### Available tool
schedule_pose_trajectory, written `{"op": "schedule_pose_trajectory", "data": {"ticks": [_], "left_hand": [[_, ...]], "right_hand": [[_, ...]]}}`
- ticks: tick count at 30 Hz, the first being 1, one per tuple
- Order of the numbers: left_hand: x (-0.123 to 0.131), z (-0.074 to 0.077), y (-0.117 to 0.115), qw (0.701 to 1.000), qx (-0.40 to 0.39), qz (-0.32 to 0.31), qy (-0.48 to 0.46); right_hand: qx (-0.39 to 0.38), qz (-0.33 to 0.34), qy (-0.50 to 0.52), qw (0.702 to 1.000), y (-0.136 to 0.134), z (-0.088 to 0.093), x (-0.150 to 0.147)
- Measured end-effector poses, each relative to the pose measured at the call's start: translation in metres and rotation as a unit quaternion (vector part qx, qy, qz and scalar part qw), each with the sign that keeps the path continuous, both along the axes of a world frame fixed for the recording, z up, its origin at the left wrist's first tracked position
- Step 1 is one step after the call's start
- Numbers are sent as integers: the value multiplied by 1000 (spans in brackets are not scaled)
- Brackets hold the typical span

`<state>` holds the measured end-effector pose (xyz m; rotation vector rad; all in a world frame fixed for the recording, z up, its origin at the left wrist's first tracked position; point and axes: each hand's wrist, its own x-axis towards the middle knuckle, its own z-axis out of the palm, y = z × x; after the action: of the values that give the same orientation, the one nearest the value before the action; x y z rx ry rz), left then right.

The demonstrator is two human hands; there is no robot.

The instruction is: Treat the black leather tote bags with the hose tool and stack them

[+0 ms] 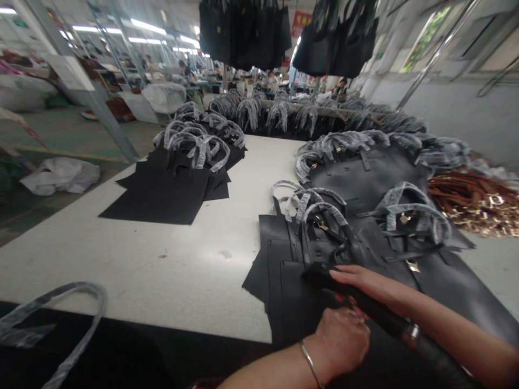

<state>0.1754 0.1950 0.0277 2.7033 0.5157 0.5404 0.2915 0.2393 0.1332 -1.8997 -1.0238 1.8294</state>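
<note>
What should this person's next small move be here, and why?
Probably ease the black tool slightly along the black bag with the right hand: that hand is on the tool, and the tool's tip lies over the bag. The left hand is curled close to the tool; whether it grips anything is hard to tell.

right hand (367, 280) apparently gripping dark object (387, 319), left hand (344, 336) close
</note>
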Motion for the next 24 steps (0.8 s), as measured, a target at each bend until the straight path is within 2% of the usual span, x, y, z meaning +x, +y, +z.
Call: {"op": "schedule_pose_trajectory", "data": {"ticks": [5,12,20,24], "left_hand": [[-3,2,1,1000,-23,2,15],[-5,7,3,1000,-23,11,6],[0,-2,0,999,-8,34,9],[0,1,1,999,-13,33,8]], "right_hand": [[28,-30,-14,999,28,-6,-12],[22,-28,-12,999,20,-5,6],[75,-50,6,996,57,-17,0],[76,-41,-6,996,52,-15,9]]}}
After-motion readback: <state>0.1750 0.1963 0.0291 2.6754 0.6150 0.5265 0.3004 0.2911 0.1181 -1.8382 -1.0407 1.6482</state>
